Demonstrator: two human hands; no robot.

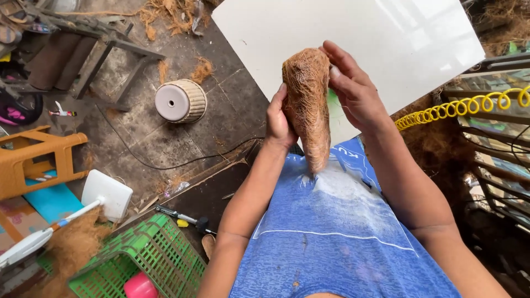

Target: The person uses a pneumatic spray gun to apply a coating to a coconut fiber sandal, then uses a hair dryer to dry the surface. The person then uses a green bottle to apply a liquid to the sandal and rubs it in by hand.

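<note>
A brown, cone-shaped bundle of coconut fibre (pixel 309 105) stands upright in front of me, its narrow end pointing down toward my blue shirt. My left hand (pixel 279 118) grips its left side from behind. On the upper right side rests my right hand (pixel 353 88), fingers pressed flat against the fibre. Both hands hold the bundle above a large white board (pixel 386 38).
A round cream pot (pixel 180 101) lies on its side on the dirty floor. A green plastic basket (pixel 143 256) with a pink object sits at lower left, near a screwdriver (pixel 182 218). An orange stool (pixel 33 160) is at left, a yellow coiled hose (pixel 464 105) at right.
</note>
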